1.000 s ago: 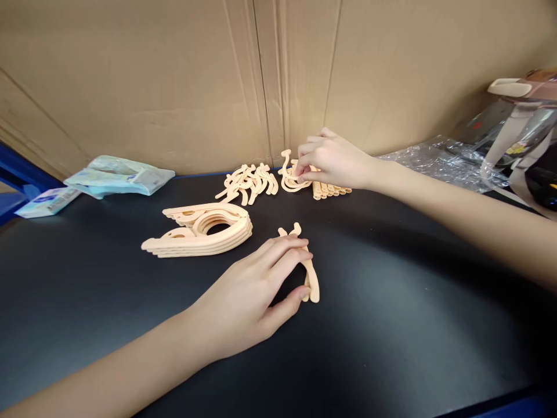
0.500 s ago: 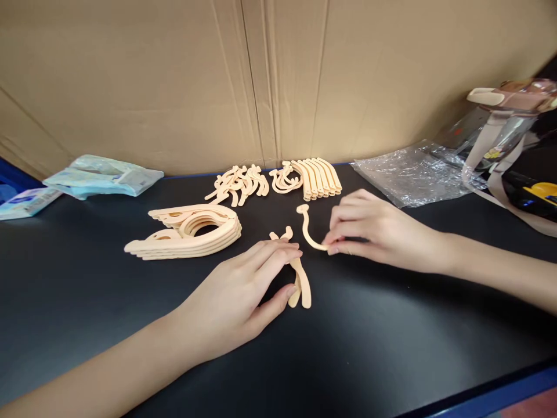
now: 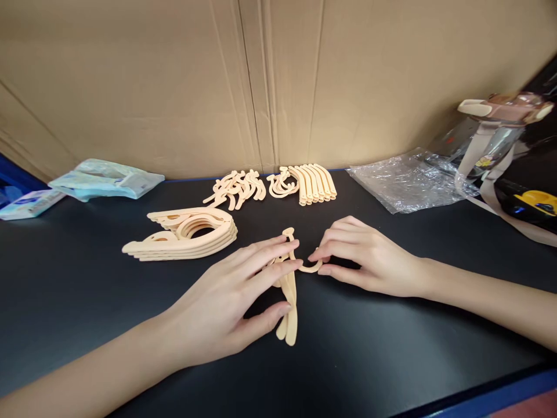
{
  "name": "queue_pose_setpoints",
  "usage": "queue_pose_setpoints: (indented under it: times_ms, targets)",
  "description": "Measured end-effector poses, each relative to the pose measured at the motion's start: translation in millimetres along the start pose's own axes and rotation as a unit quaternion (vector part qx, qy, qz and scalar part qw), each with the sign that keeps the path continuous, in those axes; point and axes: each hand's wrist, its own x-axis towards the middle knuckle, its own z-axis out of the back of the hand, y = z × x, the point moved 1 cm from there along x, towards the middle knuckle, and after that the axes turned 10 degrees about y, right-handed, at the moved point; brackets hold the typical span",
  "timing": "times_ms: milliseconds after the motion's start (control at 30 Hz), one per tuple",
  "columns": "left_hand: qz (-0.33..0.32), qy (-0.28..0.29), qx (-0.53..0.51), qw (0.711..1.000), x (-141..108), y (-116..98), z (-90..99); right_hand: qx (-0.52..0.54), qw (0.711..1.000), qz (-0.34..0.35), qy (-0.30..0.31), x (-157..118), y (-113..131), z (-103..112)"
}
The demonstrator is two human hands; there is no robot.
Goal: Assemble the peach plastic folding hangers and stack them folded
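My left hand (image 3: 230,299) reaches over some crossed, pale peach hanger arms (image 3: 290,322), fingers on their upper part and thumb against the lower part. These pieces lie flat on the black table (image 3: 369,348), and my fingers hide their middle. My right hand (image 3: 376,255) pinches one end of a curved hanger hook (image 3: 310,269). The rest of the hook reaches to the crossed arms, near my left fingertips; whether it is joined to them I cannot tell. Left of them sits a stack of folded hanger pieces (image 3: 209,249).
Along the back lie a pile of short curved pieces (image 3: 237,190), several hooks (image 3: 278,188) and a row of curved arms (image 3: 314,184). Clear plastic film (image 3: 400,183) and a strapped bottle (image 3: 500,116) stand right. Blue soft packs (image 3: 107,179) lie left, before a cardboard wall (image 3: 152,87).
My right hand has moved left and slightly down, bringing the hook against the crossed arms. My left hand and the arms have shifted slightly toward me, and the left fingers spread more.
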Motion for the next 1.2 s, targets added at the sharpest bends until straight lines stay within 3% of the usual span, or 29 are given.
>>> queue_pose_setpoints:
  times_ms: [200, 300, 433, 767, 1000, 1200]
  targets:
    - [0.022, 0.058, -0.013, 0.998, -2, 3, -3.2, -0.082, 0.988, -0.104, -0.077, -6, -37, 14]
    - [0.029, 0.061, -0.026, 0.997, -1, 4, -2.3, -0.050, 0.969, -0.212, -0.113, -9, -60, 18]
    - [0.035, 0.051, -0.041, 0.997, -1, 4, -2.1, -0.022, 0.949, -0.293, -0.115, -4, -84, 24]
    - [0.036, 0.055, -0.036, 0.997, -1, 3, -2.7, -0.084, 0.889, -0.449, -0.002, 51, -136, 51]
    - [0.030, 0.048, -0.040, 0.998, -1, 5, -3.5, -0.049, 0.884, -0.454, 0.100, 74, -144, 56]
    - [0.018, 0.057, -0.033, 0.998, -1, 7, -4.3, -0.027, 0.881, -0.457, 0.115, 79, -141, 59]
